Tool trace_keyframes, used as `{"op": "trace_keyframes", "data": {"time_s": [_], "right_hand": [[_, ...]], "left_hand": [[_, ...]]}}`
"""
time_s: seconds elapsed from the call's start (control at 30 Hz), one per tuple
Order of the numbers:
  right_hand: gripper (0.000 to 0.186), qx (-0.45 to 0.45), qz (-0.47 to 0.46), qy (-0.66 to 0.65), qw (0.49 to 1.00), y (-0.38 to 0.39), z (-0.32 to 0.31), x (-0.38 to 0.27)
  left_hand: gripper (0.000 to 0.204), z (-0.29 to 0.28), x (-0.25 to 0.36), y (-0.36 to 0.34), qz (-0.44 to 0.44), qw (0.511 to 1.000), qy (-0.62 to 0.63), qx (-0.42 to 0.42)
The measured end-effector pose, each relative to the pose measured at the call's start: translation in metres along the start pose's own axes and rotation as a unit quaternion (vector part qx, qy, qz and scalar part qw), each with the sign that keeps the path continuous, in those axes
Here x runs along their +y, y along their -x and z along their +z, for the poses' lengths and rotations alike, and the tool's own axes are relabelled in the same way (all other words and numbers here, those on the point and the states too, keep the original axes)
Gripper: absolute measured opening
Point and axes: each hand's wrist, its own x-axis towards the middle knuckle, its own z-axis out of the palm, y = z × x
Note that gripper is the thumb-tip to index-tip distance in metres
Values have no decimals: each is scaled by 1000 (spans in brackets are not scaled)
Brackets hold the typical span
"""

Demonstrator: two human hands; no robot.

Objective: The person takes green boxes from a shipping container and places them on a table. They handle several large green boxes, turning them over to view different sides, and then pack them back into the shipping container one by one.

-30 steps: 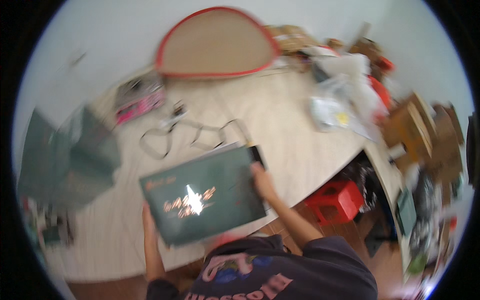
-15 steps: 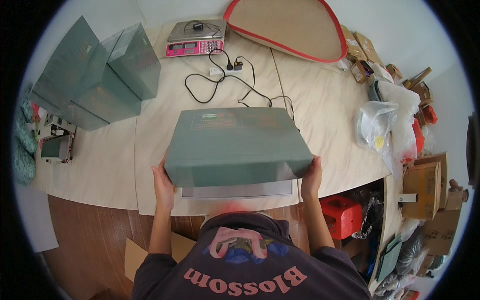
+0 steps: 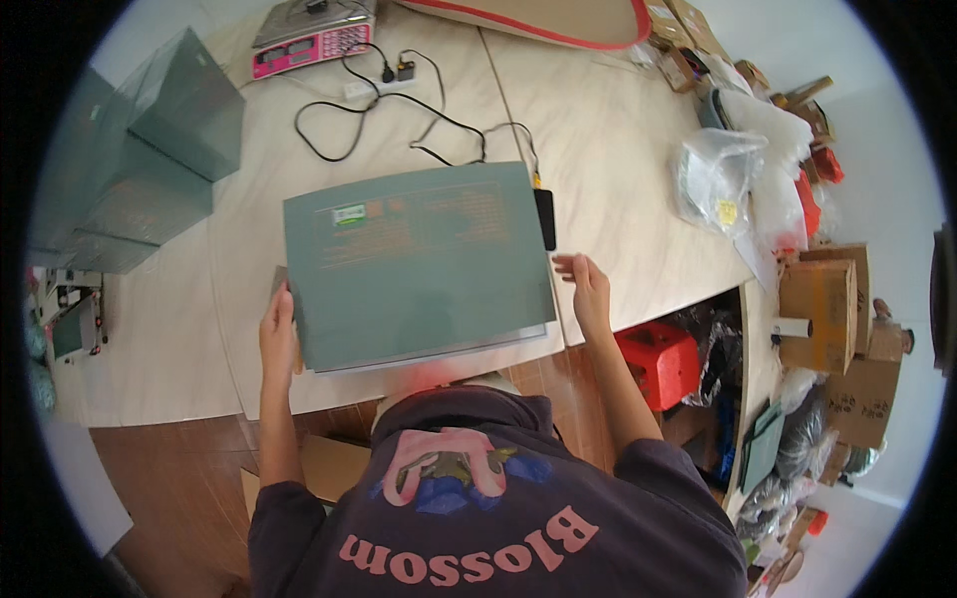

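Observation:
A grey-green flat box (image 3: 424, 294) with faint copper print and a small green-and-white label lies on the table in front of me, over a pale sheet (image 3: 528, 335). My left hand (image 3: 276, 339) is closed against the box's left side. A thin grey-brown piece (image 3: 280, 273) shows just beyond its fingertips; whether the hand grips it or the box edge is hidden. Off the box's right edge, my right hand (image 3: 588, 291) is raised with fingers apart, nothing in it. A black phone-like device (image 3: 545, 219) with a cable sticks out beside the box there.
Similar grey-green boxes (image 3: 150, 149) stand at the far left. At the back are a pink weighing scale (image 3: 314, 45), a power strip (image 3: 364, 90) with black cables and a red-rimmed tray (image 3: 558, 25). Plastic bags (image 3: 723, 179), cartons (image 3: 817, 304) and a red container (image 3: 658, 364) lie right.
The box has gone from being held in both hands to lying flat, its printed top facing up. My right hand has let go of it. The whole view has shifted.

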Motion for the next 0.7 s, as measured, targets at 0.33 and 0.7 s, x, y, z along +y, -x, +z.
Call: {"op": "trace_keyframes", "data": {"time_s": [0.33, 0.7], "right_hand": [[61, -47, 224, -206, 951, -42, -26, 40], [64, -26, 221, -37, 974, -20, 14, -46]], "left_hand": [[74, 95, -2, -15, 4, 995, -98, 18], [65, 49, -13, -10, -40, 999, 0, -7]]}}
